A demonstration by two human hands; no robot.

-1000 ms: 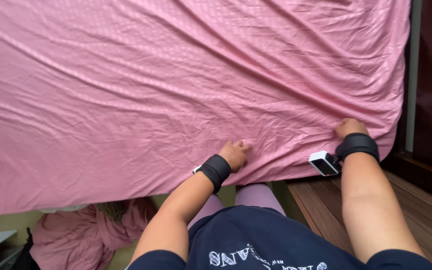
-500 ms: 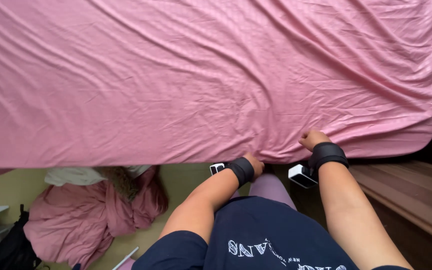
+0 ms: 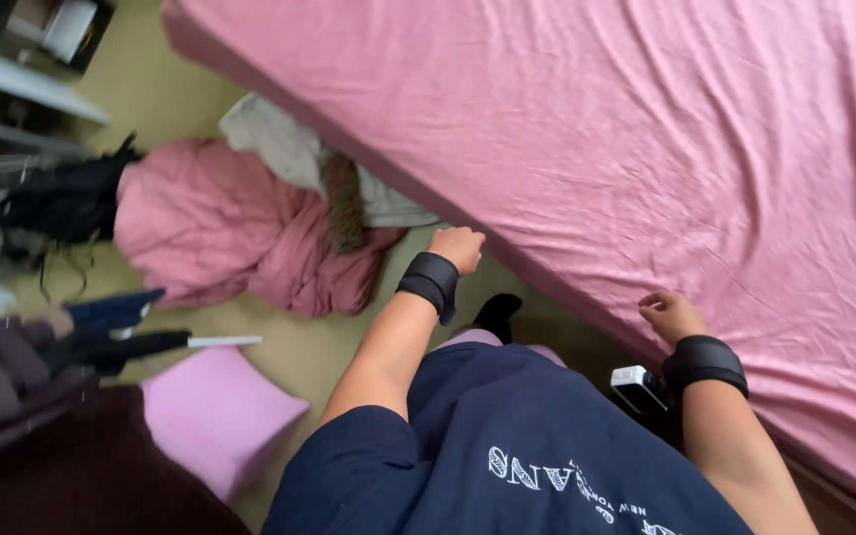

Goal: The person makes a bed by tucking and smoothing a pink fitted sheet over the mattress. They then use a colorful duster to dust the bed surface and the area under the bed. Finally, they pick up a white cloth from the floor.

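Note:
A pink sheet [image 3: 646, 139] covers a mattress that fills the upper right of the head view. My left hand [image 3: 458, 246] is curled into a fist just below the mattress edge, a black band on its wrist; whether it pinches the sheet's edge is hidden. My right hand [image 3: 671, 315] rests on the sheet near the edge, fingers curled against the fabric, with a black wrist band and a small white device strapped beside it. My dark blue shirt fills the lower middle.
A heap of pink bedding [image 3: 240, 238] with a pale cloth [image 3: 289, 149] lies on the olive floor to the left. A pink cushion [image 3: 215, 416] sits lower left. Dark clutter and shelving [image 3: 22, 198] stand at the far left.
The view has swung left, so the mattress edge now runs diagonally and more floor shows. My left hand has come off the sheet's top and sits at the edge; my right hand stays on it.

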